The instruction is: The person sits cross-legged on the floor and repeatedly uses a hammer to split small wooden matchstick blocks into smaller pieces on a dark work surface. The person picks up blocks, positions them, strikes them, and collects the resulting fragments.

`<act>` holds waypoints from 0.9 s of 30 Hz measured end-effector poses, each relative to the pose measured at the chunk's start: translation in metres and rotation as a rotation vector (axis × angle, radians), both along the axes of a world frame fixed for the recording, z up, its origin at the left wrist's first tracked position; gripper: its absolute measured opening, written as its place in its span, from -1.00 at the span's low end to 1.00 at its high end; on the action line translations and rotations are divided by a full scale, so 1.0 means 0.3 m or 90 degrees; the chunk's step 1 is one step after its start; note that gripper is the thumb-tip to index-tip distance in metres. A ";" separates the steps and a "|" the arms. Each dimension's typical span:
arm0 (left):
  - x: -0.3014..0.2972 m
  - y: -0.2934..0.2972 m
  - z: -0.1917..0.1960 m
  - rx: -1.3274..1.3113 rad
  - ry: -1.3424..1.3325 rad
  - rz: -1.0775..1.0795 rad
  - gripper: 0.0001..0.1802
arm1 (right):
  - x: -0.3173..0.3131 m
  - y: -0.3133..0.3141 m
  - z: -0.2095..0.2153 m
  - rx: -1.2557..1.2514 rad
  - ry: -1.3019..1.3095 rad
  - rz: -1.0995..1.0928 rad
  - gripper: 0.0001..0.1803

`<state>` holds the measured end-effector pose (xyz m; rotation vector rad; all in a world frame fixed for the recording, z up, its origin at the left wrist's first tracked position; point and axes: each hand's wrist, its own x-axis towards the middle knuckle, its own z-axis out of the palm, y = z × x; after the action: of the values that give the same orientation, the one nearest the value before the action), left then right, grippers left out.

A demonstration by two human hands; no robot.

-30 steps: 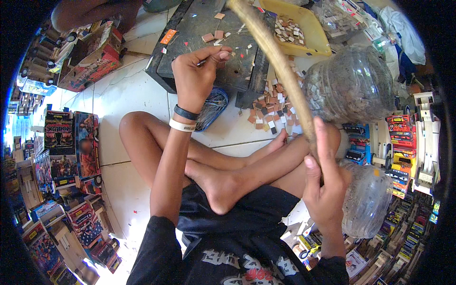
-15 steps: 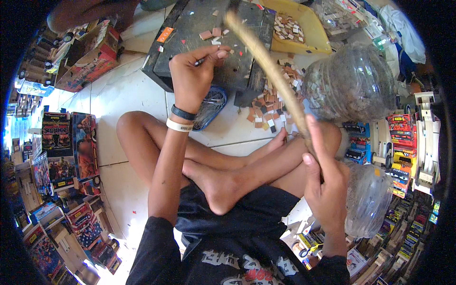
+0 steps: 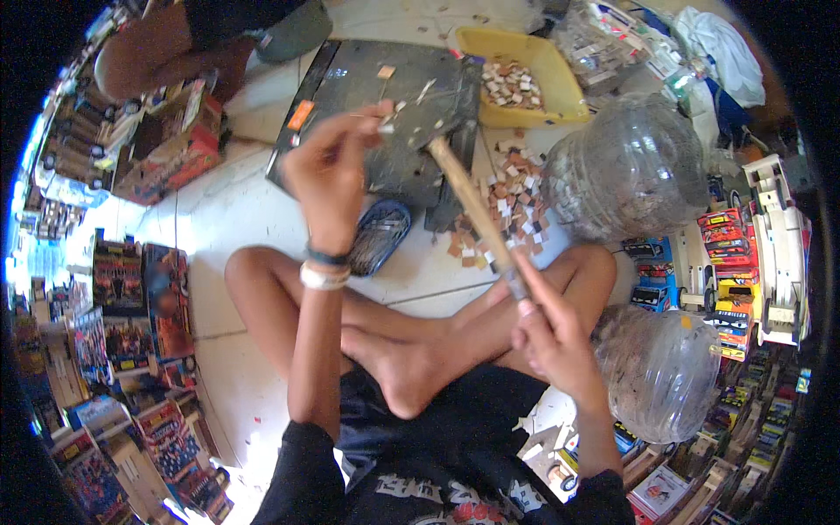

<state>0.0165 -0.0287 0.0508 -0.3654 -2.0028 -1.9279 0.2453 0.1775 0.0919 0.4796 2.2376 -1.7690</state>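
My right hand [image 3: 560, 341] is closed round the lower end of a hammer's long wooden handle [image 3: 472, 201]. The dark hammer head [image 3: 434, 140] is down at the right part of a black board [image 3: 350, 79], partly smeared by motion. Over the board's left part is my left hand [image 3: 328, 171], blurred, with thumb and fingertips drawn together; anything between them is too small to make out. Small pale and brown chips lie on the board near its fingertips, and an orange piece [image 3: 301, 115] lies by the board's left edge.
Right of the board sits a yellow basin [image 3: 560, 96] of small chips, with a heap of chips [image 3: 503, 210] on the tiles. Large clear plastic jugs [image 3: 630, 166] stand at right. A blue-rimmed oval container [image 3: 381, 236] lies before the board. Wooden toy trucks [image 3: 166, 144] line both sides.
The hammer has swung down from a raised position to the board. My left hand has shifted left and slightly lower, and chips on the board lie differently.
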 end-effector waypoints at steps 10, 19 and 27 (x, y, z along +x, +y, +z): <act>-0.181 0.351 0.407 0.142 0.237 -0.034 -0.72 | -0.058 -0.097 -0.199 -0.250 0.042 -0.002 -0.30; -0.254 0.002 -0.155 -0.401 0.113 0.171 -0.78 | -0.122 -0.045 -0.263 -0.224 0.120 -0.046 -0.30; -0.125 -0.034 -0.096 -0.290 -0.030 -0.010 -0.82 | -0.661 0.061 -0.259 0.309 0.539 -0.127 -0.62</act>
<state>-0.0210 -0.0390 0.0219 -0.4493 -2.4687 -1.4838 0.0470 0.1957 0.0142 0.0016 3.3405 -1.7027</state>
